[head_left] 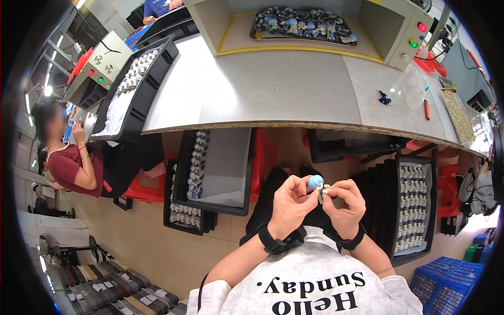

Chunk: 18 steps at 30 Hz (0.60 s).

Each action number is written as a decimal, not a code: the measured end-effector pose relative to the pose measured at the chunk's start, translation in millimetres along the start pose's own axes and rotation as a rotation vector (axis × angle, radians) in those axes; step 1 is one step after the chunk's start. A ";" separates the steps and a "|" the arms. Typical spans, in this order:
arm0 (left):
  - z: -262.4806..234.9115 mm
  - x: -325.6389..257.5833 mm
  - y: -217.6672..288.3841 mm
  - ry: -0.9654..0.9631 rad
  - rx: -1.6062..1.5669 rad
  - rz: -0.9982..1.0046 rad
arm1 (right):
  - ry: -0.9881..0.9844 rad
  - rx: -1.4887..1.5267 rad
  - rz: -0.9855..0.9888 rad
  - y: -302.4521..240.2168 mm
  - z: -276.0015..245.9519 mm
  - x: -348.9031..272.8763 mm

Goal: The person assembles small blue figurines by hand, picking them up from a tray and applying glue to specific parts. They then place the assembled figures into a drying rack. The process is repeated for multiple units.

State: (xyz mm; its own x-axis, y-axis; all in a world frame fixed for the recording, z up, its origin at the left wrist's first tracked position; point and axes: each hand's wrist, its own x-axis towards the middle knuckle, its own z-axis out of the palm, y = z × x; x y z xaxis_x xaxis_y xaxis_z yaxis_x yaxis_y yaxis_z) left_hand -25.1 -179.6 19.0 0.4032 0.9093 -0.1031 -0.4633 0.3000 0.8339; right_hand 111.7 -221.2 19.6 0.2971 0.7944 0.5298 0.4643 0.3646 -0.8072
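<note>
A small figurine (316, 182) with a round light-blue head and a white and dark body is held up over my lap, in front of the workbench. My left hand (290, 206) pinches it from the left between thumb and fingertips. On the other side my right hand (346, 208) grips its body with thumb and forefinger. The fingertips of both hands nearly meet and cover part of the figurine's lower half. A dark band circles each wrist.
The grey workbench (283, 89) bears a box-like booth with a tray of blue-headed figurines (304, 25), a red-handled tool (426, 109) and a dark blue piece (385, 97). Black trays (223, 207) of figurines stand low on both sides. A person (73, 163) sits at left.
</note>
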 end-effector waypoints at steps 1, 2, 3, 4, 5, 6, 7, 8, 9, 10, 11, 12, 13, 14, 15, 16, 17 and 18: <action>-0.3 -0.2 -0.5 0.000 -0.009 -0.001 | -0.003 -0.006 0.000 0.8 -0.3 -0.8; -0.8 -0.2 -0.5 0.003 -0.016 0.005 | -0.008 -0.005 -0.004 1.4 0.6 -0.2; -1.2 -0.4 -1.1 0.009 -0.023 0.013 | -0.010 -0.007 -0.004 1.0 0.7 0.2; -1.5 -0.3 -4.4 -0.003 -0.037 0.040 | -0.015 -0.007 -0.005 -0.3 -0.2 0.2; -1.2 -0.7 -3.3 0.005 -0.046 0.033 | -0.024 0.003 -0.008 -1.3 1.0 0.7; -1.6 -0.2 -5.7 0.002 -0.026 0.045 | -0.022 0.017 -0.023 -1.6 1.6 1.4; -1.7 0.9 -8.4 0.001 -0.006 0.058 | -0.016 0.013 -0.005 -0.4 1.3 0.1; -0.3 2.6 -7.9 0.004 -0.030 0.036 | -0.004 0.011 0.009 2.6 1.2 -1.6; 1.3 3.2 -8.0 -0.006 -0.058 0.060 | 0.004 0.010 0.021 3.8 1.8 -2.9; 0.5 3.4 -9.3 -0.015 -0.060 0.073 | 0.010 0.030 0.033 2.9 3.5 -3.1; 0.4 4.2 -10.3 -0.034 -0.067 0.082 | 0.000 0.020 0.004 4.5 1.9 -2.6; -1.2 4.2 -7.5 -0.042 -0.041 0.048 | 0.000 0.024 0.005 3.9 2.4 -2.5; 2.4 2.8 -3.9 0.006 0.006 0.080 | 0.001 0.026 0.007 3.4 3.8 -2.8; 2.7 2.8 -4.5 0.017 -0.003 0.066 | -0.002 0.041 0.012 4.9 3.4 -4.1; 2.3 2.3 -4.5 0.025 -0.012 0.052 | -0.010 0.046 0.012 4.7 4.8 -3.8; 0.4 1.3 -3.8 0.028 -0.008 0.065 | -0.017 0.051 0.013 4.4 6.0 -3.5; -0.7 1.5 -4.8 0.020 -0.012 0.072 | -0.018 0.041 0.015 4.2 4.7 -3.4; -1.6 1.4 -5.3 0.012 -0.015 0.079 | -0.020 0.042 0.011 3.8 4.8 -3.3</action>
State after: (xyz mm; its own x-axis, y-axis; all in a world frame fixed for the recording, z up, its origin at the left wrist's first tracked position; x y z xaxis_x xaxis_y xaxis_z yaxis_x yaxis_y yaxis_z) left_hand -23.3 -179.4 13.6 0.3560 0.9334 -0.0440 -0.5050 0.2318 0.8314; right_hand 108.5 -220.1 13.6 0.2849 0.8079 0.5159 0.4258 0.3755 -0.8232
